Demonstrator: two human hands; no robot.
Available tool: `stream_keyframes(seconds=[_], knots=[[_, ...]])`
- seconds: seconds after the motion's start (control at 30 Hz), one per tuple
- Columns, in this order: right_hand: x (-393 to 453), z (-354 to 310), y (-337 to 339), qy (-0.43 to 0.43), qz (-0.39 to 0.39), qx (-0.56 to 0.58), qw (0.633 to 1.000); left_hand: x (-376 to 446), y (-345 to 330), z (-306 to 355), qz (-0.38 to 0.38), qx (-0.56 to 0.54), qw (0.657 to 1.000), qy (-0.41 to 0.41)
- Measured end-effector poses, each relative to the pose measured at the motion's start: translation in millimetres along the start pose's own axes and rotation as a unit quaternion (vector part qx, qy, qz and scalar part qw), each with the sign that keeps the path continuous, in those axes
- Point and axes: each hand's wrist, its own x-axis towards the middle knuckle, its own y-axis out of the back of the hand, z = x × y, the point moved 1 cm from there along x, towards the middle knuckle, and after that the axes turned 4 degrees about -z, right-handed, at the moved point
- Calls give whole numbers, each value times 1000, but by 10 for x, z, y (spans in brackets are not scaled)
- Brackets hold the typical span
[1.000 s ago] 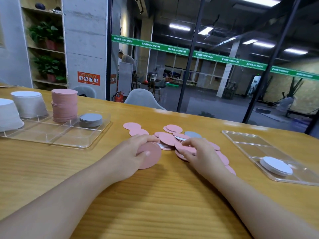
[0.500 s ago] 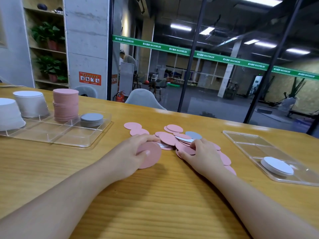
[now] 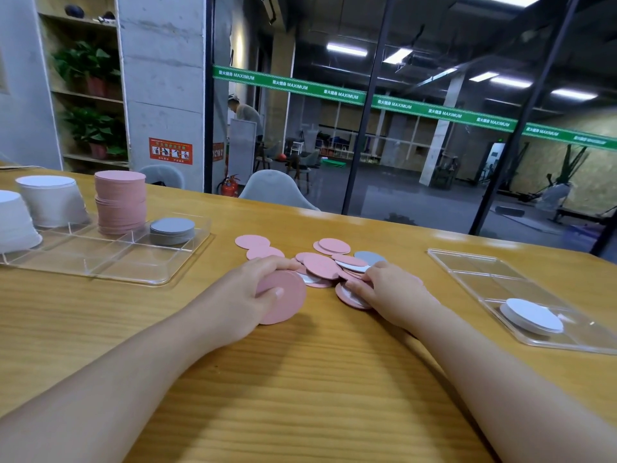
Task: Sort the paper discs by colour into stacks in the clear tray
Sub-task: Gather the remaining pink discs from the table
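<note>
A loose pile of paper discs (image 3: pixel 322 265), mostly pink with a grey disc (image 3: pixel 367 257) and some white ones, lies mid-table. My left hand (image 3: pixel 247 294) grips a small stack of pink discs (image 3: pixel 287 300) at the pile's left edge. My right hand (image 3: pixel 389 292) rests on the pile's right side, fingers on a pink disc (image 3: pixel 350 297). The clear tray (image 3: pixel 100 265) at the left holds white stacks (image 3: pixel 50 198), a tall pink stack (image 3: pixel 120 202) and a low grey stack (image 3: pixel 172 230).
A second clear tray (image 3: pixel 494 279) at the right holds a low white stack (image 3: pixel 531 315). Two single pink discs (image 3: pixel 252 242) lie left of the pile. Grey chairs stand behind the table's far edge, then a glass wall.
My right hand has slid a little toward me over the pile's right side, dragging a pink disc. My left hand keeps its hold on the pink stack.
</note>
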Motion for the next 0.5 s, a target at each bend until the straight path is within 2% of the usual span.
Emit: stream_keyframes(seconds=[0.13,0.27,0.37,0.5], knots=[[14,-53,60,-4,17,18,1000,-5,-4,16,2,-9,1000,3],[59,-75,3,-38,38,-78,995,2,3,9,4,-10,1000,6],[46,-31,-10,-45,54,-50,996,7,3,-6,3,-10,1000,6],[-29,18,-59,-8,93,-31,995,10,0,-11,1,-4,1000,7]])
